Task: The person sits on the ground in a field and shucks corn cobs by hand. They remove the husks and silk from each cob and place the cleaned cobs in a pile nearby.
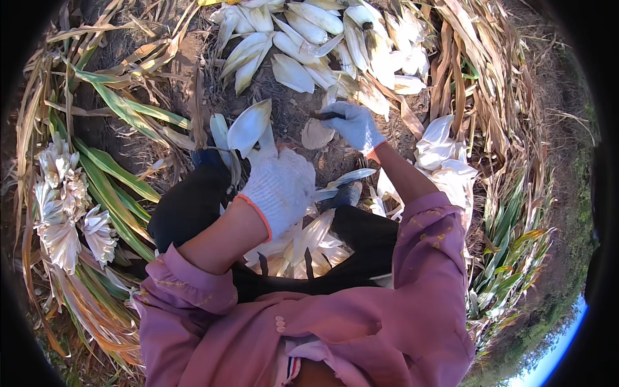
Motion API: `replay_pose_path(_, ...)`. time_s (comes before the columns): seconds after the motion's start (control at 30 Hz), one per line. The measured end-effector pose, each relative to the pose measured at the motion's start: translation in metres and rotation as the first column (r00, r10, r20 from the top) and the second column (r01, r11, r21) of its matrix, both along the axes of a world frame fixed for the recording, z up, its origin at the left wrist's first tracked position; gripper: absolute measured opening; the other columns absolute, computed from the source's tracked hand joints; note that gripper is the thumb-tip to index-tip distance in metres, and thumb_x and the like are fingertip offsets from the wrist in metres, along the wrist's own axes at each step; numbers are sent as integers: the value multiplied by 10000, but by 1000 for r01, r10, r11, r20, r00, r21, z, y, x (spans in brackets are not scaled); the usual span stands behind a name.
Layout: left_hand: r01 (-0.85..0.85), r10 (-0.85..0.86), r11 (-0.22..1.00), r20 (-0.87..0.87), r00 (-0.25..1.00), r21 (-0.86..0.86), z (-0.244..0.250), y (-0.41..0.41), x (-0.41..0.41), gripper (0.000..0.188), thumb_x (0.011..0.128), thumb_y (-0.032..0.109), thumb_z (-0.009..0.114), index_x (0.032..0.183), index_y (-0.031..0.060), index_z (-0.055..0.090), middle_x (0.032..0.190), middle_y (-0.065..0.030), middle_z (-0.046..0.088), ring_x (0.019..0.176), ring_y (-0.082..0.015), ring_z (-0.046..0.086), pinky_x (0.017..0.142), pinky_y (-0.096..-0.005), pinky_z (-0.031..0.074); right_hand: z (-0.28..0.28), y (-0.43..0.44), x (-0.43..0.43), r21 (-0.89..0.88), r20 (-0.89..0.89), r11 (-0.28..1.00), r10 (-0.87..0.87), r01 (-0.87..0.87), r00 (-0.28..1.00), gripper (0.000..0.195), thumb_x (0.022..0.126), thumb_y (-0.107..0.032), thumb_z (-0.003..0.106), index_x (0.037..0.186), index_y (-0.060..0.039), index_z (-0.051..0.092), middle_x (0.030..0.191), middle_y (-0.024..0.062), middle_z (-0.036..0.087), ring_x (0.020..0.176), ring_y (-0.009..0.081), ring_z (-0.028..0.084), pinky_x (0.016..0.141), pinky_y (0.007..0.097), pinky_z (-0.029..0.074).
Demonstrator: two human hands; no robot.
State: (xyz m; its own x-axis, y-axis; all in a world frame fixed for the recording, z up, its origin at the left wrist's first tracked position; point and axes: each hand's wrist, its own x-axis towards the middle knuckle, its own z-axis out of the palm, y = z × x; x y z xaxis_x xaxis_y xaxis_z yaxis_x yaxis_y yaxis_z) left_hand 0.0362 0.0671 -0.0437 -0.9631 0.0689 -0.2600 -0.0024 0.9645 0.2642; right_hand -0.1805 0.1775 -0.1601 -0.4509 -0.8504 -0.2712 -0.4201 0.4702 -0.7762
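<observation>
My left hand (283, 188), in a white knitted glove with an orange cuff, is closed around pale corn husks. One broad husk leaf (250, 126) stands out beyond its fingers; the rest of what it grips is hidden under the hand. Further out and to the right, my right hand (355, 126), gloved too, holds a short, thin dark stick-like tool (331, 115) that points left. Just below that tool is a pale round husk piece (316, 134); whether the right fingers touch it is unclear. Loose husks (316, 246) lie between my legs.
A large heap of whitish corn husks (309, 29) lies on the soil ahead. More husks (447, 164) are piled at the right, and husk bunches (63, 203) at the left. Dry corn stalks (488, 82) and green leaves (116, 169) ring the spot. My dark-trousered knees (193, 203) frame the near ground.
</observation>
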Motion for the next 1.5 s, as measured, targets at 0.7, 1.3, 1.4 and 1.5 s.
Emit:
replay_pose_path(0.7,21,473,-358,162,866,934,34,-35,-41,507,848,185,607,1286,-16,448,1139,-93,588,1050,-154,571,928,-310,453,151,-1,80,-529,562,577,-311,622,767,438,929,-325,563,1193,23,567,1055,112,632,951,165,591,833,292,480)
replay_pose_path(1.3,-232,857,154,-14,514,960,46,-43,-37,267,841,232,635,989,10,638,907,-36,636,797,-106,572,723,-263,468,126,-37,89,-320,823,481,-285,816,491,227,933,-218,560,951,3,610,836,35,603,703,111,545,619,266,467)
replay_pose_path(1.4,30,907,-138,114,405,990,44,-56,-38,303,851,258,624,1021,8,626,927,-54,633,822,-125,576,763,-277,472,105,-37,70,-151,916,380,-294,913,274,164,936,-171,562,988,-19,595,868,63,633,657,134,605,529,244,524)
replay_pose_path(1.5,365,914,-342,217,343,866,39,-95,-27,299,883,245,570,1096,35,578,1014,-67,614,930,-182,592,837,-330,483,115,-25,53,-31,918,189,-383,981,103,120,925,-147,578,954,-33,598,826,53,620,642,110,584,487,195,492)
